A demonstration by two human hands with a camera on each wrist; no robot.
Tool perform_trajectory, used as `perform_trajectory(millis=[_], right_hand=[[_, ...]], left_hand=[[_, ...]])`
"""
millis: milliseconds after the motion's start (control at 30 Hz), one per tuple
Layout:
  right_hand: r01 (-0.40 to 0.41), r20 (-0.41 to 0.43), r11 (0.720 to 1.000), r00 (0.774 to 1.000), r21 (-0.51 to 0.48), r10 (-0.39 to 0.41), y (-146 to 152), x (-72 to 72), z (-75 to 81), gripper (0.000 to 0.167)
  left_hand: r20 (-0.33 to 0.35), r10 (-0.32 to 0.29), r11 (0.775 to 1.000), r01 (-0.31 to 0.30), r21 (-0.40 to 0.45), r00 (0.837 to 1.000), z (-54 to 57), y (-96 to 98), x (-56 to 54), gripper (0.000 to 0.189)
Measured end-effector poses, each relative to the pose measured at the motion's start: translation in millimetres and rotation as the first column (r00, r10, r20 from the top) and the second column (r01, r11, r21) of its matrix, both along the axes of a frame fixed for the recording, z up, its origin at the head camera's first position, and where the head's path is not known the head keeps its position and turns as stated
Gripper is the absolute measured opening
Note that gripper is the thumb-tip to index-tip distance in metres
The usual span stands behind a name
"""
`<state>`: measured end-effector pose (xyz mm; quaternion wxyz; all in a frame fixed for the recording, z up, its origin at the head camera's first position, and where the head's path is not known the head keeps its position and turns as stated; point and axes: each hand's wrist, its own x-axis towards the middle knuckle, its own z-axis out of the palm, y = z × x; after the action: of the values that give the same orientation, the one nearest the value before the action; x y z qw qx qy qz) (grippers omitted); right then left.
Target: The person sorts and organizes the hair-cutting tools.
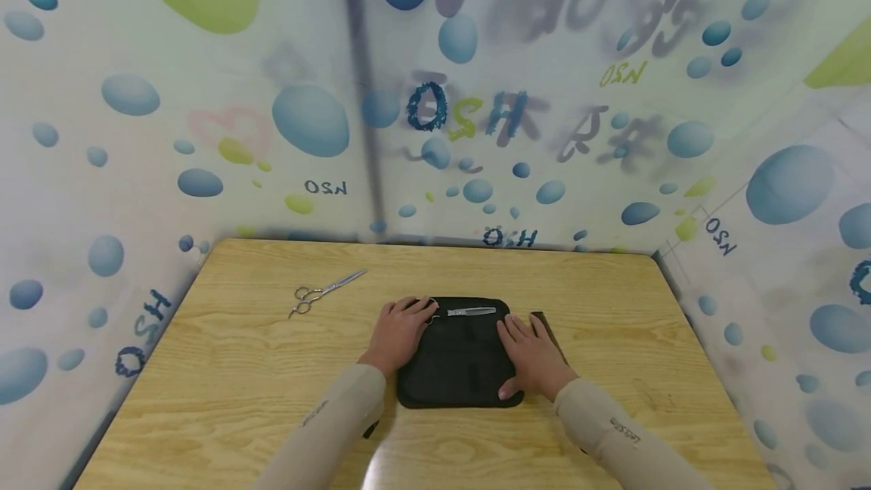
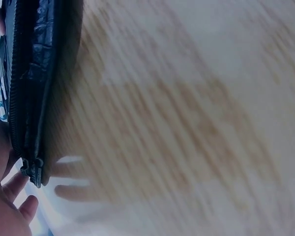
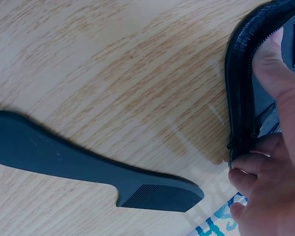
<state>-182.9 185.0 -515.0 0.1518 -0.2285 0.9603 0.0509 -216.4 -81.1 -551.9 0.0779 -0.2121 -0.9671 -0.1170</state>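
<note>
Left hand [image 1: 401, 331] and right hand [image 1: 534, 358] are resting on the side edges of a black case [image 1: 449, 369], fingers extended and relaxed, gripping nothing. The case is lying flat on a wooden table [image 1: 612, 324]. Right of it, a black comb [image 3: 83, 152] is lying. Silver scissors [image 1: 472, 311] are lying on its far part, handles partly covered by the left hand. Left of the case and beyond, more scissors [image 1: 332, 288] are lying; behind it, a bubble-patterned wall [image 1: 306, 119] is rising.
</note>
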Motion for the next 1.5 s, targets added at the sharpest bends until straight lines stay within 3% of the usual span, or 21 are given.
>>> perform_trajectory(millis=[467,667,833,1067,1267,1500], right_hand=[[-0.007,-0.008,1.0,1.0,0.028,0.007,0.2,-0.9,0.5,0.117],[0.008,0.033,1.0,0.999,-0.016,-0.008,-1.8,0.8,-0.2,0.116],[0.029,0.049,0.998,0.998,-0.048,-0.027,-1.6,1.5,1.1,0.116],[0.057,0.06,0.995,0.997,-0.087,-0.052,4.8,2.2,3.2,0.108],[0.068,0.036,0.988,0.997,-0.137,-0.064,10.7,1.8,7.6,0.089],[0.051,-0.066,0.979,0.996,-0.195,-0.065,16.3,0.4,11.8,0.081]], left_hand=[[0.027,-0.015,1.0,0.015,-0.015,1.0,10.0,-1.1,3.1,0.039],[0.037,-0.027,0.999,0.028,-0.017,0.999,7.1,-5.7,1.4,0.041],[-0.002,-0.027,0.999,0.028,0.029,1.0,4.6,-16.8,-0.9,0.04],[-0.116,0.064,0.997,-0.059,0.041,0.991,4.7,-46.9,-6.6,0.033],[-0.112,0.154,0.987,-0.157,-0.02,0.982,11.4,-86.8,-10.3,0.031],[-0.101,0.252,0.963,-0.26,-0.075,0.962,16.0,-130.9,-11.1,0.032]])
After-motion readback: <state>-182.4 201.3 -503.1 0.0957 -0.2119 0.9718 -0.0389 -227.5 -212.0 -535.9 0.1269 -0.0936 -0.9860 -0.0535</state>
